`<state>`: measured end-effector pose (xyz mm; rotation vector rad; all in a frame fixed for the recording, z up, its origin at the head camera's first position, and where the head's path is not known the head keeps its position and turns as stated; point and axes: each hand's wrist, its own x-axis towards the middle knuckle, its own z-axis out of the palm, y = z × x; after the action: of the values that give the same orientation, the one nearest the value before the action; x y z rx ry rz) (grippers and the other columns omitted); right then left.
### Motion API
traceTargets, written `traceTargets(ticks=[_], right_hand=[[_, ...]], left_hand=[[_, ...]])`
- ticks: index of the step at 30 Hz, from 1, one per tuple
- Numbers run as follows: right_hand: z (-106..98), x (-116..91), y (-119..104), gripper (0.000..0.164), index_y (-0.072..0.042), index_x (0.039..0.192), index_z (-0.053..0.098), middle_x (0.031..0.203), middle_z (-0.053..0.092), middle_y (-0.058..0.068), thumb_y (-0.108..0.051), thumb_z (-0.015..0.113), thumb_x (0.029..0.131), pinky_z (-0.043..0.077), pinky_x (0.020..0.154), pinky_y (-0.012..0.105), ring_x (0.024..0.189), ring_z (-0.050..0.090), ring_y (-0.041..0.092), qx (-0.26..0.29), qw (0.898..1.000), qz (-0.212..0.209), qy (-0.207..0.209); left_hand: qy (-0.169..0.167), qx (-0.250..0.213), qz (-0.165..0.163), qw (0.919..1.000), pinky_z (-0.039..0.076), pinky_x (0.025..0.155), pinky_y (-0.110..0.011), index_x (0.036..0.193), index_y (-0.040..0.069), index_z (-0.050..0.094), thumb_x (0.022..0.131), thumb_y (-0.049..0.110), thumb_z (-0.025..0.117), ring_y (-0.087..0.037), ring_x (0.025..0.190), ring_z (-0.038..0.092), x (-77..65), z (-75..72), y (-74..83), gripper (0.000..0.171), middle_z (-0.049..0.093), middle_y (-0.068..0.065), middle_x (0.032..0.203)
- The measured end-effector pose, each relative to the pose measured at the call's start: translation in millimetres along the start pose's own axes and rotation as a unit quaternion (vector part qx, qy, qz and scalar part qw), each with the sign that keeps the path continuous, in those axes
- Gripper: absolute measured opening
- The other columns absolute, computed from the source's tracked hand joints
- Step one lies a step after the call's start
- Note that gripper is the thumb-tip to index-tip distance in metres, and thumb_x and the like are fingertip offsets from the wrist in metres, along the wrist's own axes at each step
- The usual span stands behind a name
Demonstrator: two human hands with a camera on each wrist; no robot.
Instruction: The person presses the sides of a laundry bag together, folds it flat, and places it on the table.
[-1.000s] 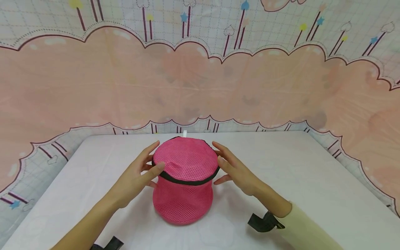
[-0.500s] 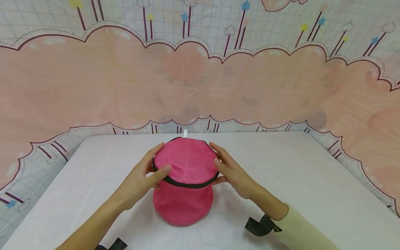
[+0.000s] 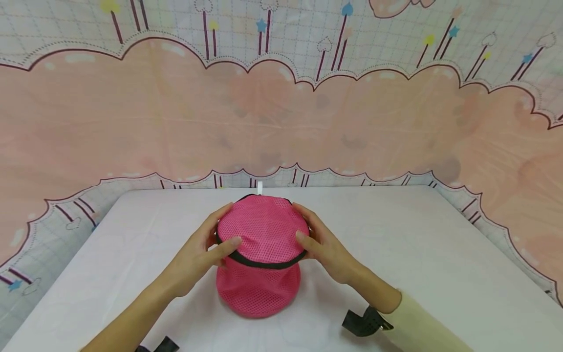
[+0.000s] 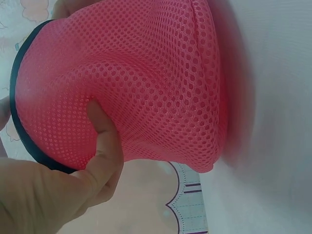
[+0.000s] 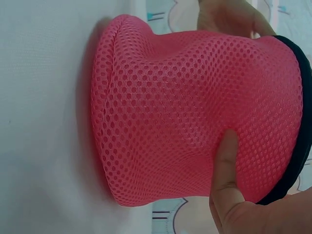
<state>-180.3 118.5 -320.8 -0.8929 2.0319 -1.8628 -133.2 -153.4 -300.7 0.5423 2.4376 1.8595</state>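
Observation:
A pink mesh laundry bag, drum-shaped with a black trim band round its top edge, stands upright on the table. From the left side my left hand grips the upper edge, thumb lying over the top. My right hand holds the opposite side the same way, its thumb also on the top panel. In the left wrist view a fingertip dents the mesh side below the band. A finger presses into the mesh wall in the right wrist view too. A white tab sticks up at the back.
The white tabletop spreads around the bag. Behind it hangs a peach and white cloth backdrop with printed drawings. Black wrist mounts show at the right forearm and at the lower left.
Both hands have closed in on the bag's upper edge from either side, and the right thumb now lies on the top. The bag's top has sunk slightly toward me.

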Motion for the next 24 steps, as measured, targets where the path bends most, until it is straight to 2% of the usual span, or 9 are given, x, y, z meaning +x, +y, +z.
traceTargets(ticks=[8, 12, 17, 24], right_hand=[[3, -1, 2, 0.07, -0.016, 0.152, 0.02, 0.152, 0.023, 0.01, -0.033, 0.055, 0.094, 0.05, 0.089, 0.042, 0.13, 0.035, 0.035, -0.007, 1.0, -0.002, -0.002], [5, -1, 4, 0.071, -0.016, 0.152, 0.021, 0.152, 0.023, 0.009, -0.032, 0.057, 0.093, 0.048, 0.092, 0.042, 0.132, 0.034, 0.034, 0.003, 1.0, 0.0, -0.002], [9, -2, 7, 0.07, -0.018, 0.152, 0.022, 0.152, 0.023, 0.007, -0.029, 0.059, 0.093, 0.045, 0.097, 0.04, 0.134, 0.031, 0.031, 0.008, 1.0, 0.001, 0.002], [11, -2, 12, 0.07, -0.017, 0.151, 0.023, 0.152, 0.023, 0.008, -0.025, 0.06, 0.093, 0.043, 0.098, 0.04, 0.134, 0.032, 0.033, 0.037, 0.999, 0.0, 0.002]], left_hand=[[-0.014, -0.06, -0.007, 0.9981, 0.053, 0.076, -0.039, 0.151, 0.015, 0.023, 0.09, 0.022, 0.063, -0.037, 0.121, 0.041, 1.2, -0.7, -4.1, 0.073, 0.035, -0.016, 0.142], [-0.018, -0.084, -0.012, 0.9962, 0.051, 0.085, -0.033, 0.151, 0.013, 0.023, 0.089, 0.02, 0.064, -0.037, 0.125, 0.038, 1.6, 0.8, -5.5, 0.075, 0.032, -0.017, 0.144], [-0.021, -0.101, -0.005, 0.9946, 0.047, 0.091, -0.027, 0.151, 0.011, 0.024, 0.088, 0.017, 0.066, -0.036, 0.126, 0.04, 1.5, 3.3, -7.5, 0.076, 0.032, -0.018, 0.144], [-0.017, -0.113, -0.016, 0.9933, 0.049, 0.09, -0.03, 0.15, 0.015, 0.028, 0.086, 0.013, 0.07, -0.034, 0.122, 0.045, 3.3, 6.7, -13.1, 0.076, 0.036, -0.017, 0.142]])
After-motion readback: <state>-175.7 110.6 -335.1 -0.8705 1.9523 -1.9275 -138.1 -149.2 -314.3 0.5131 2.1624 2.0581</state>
